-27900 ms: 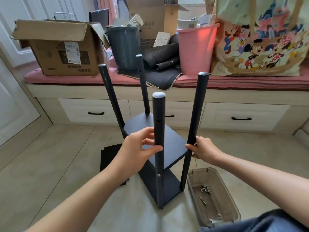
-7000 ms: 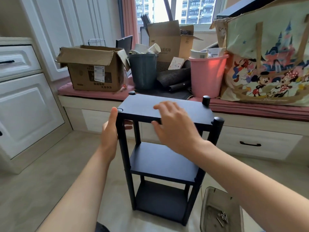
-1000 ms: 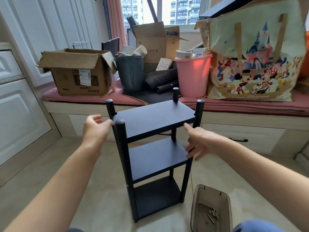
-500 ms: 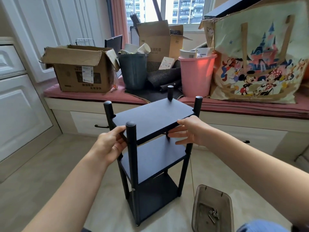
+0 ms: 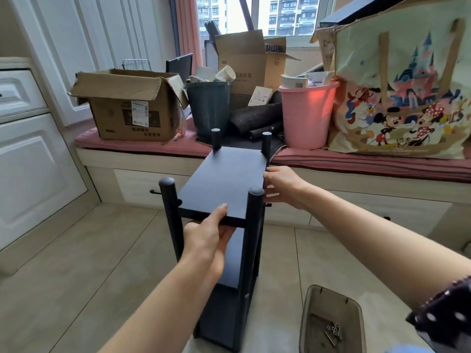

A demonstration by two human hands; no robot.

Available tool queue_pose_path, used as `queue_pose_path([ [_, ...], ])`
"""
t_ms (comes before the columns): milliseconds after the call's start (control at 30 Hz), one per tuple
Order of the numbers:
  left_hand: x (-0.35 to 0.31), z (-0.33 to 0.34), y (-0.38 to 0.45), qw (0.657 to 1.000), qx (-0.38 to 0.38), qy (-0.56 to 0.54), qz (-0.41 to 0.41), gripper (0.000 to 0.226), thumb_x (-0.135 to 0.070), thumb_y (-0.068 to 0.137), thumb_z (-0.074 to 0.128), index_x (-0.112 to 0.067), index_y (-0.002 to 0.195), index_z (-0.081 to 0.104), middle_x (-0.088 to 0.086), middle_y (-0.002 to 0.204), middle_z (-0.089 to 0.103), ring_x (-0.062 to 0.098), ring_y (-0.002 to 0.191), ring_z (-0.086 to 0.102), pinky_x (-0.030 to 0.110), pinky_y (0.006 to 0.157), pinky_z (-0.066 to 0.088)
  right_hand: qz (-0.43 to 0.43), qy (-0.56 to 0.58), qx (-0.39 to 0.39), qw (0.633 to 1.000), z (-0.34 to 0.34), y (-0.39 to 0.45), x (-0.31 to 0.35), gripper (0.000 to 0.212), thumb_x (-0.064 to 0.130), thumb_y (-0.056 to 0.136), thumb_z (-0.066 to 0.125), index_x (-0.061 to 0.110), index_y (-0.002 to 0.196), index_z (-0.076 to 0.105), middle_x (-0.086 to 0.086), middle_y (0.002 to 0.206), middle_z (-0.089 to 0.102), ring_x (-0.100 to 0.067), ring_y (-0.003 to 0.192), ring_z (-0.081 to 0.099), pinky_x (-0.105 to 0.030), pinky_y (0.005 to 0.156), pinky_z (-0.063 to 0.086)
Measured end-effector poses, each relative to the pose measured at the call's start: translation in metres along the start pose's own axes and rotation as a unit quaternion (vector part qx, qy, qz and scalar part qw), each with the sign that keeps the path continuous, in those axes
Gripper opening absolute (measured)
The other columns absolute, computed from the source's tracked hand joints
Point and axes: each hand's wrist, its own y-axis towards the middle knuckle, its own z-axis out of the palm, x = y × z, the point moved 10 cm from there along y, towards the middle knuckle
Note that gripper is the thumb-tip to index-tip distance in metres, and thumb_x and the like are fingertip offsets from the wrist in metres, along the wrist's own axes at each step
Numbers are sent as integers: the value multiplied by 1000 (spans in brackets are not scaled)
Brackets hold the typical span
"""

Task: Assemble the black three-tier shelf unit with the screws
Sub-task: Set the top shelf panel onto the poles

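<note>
The black three-tier shelf unit (image 5: 224, 179) stands upright on the floor in front of me, its short end facing me, four round posts rising above the top board. My left hand (image 5: 206, 240) grips the near edge of the top board, thumb on top and fingers underneath. My right hand (image 5: 279, 184) holds the right long edge of the same board, just behind the near right post (image 5: 254, 215). Loose screws (image 5: 332, 331) lie in a clear plastic tray (image 5: 309, 301) on the floor at the lower right.
A window bench (image 5: 356, 179) with drawers runs behind the shelf. It carries a cardboard box (image 5: 127, 110), a dark bin (image 5: 209, 105), a pink bucket (image 5: 305, 115) and a large cartoon tote bag (image 5: 402, 98). White cabinets (image 5: 33, 161) stand at the left.
The shelf has turned clockwise, so its short end now faces me. My left hand moved from the left side to the near edge; my right hand stayed on the right edge.
</note>
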Motion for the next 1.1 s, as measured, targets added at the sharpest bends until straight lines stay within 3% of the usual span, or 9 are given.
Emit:
queue_pose_path([
  [133,11,12,-2,1000,-20,-13,16,17,-1,92,67,5,107,63,12,92,77,23,84,76,32,78,62,-31,-34,58,997,8,-2,5,26,16,97,50,17,116,68,0,95,68,-13,74,65,-26,69,54],
  [200,18,18,-1,1000,-14,-9,6,14,-3,91,69,1,102,63,7,84,77,21,81,76,30,78,61,-36,-24,67,997,5,-6,5,25,17,98,52,20,116,69,0,101,71,-14,85,66,-24,67,54],
  [267,25,24,-2,1000,2,-5,-10,18,-6,90,71,-2,106,63,6,90,78,20,84,76,30,83,59,-44,-2,56,997,-4,-11,7,25,13,98,51,18,114,71,-3,105,74,-16,88,68,-22,63,55],
  [333,30,27,0,1000,23,1,-20,28,-10,90,72,-5,117,64,7,101,77,19,89,76,31,88,57,-66,-30,24,997,-13,-18,10,25,10,97,51,14,109,72,-12,108,73,-20,88,69,-30,68,59],
  [433,37,32,2,997,71,25,-32,37,-18,91,71,-12,127,63,4,107,77,18,93,75,35,95,54,-154,-150,-52,975,-25,-37,28,26,12,97,48,10,99,74,-19,104,71,-39,98,65,-53,86,56],
  [533,42,38,4,988,128,76,-31,49,-32,87,72,-17,132,61,4,114,75,20,102,73,41,103,50,-220,-127,-97,962,-31,-68,44,34,21,103,42,14,93,74,-4,100,72,-26,100,66,-53,93,51],
  [633,41,45,3,974,190,120,-13,66,-43,79,71,-20,139,56,5,121,72,23,110,70,42,104,49,-232,-105,-74,964,-22,-93,46,46,37,106,38,15,91,75,-5,96,72,-24,101,65,-52,97,48],
  [767,36,50,2,958,247,140,39,56,-41,88,65,-23,140,53,5,127,70,26,116,67,40,101,54,-250,-119,-59,959,-11,-113,45,25,32,98,55,14,88,69,2,92,74,-17,97,69,-50,90,52],
  [1100,39,50,6,960,213,159,85,57,-46,89,58,-20,139,53,5,123,72,26,109,70,39,94,57,-248,-56,9,967,-4,-109,36,19,28,101,49,19,87,58,-4,95,74,-3,106,67,-58,84,56],
])
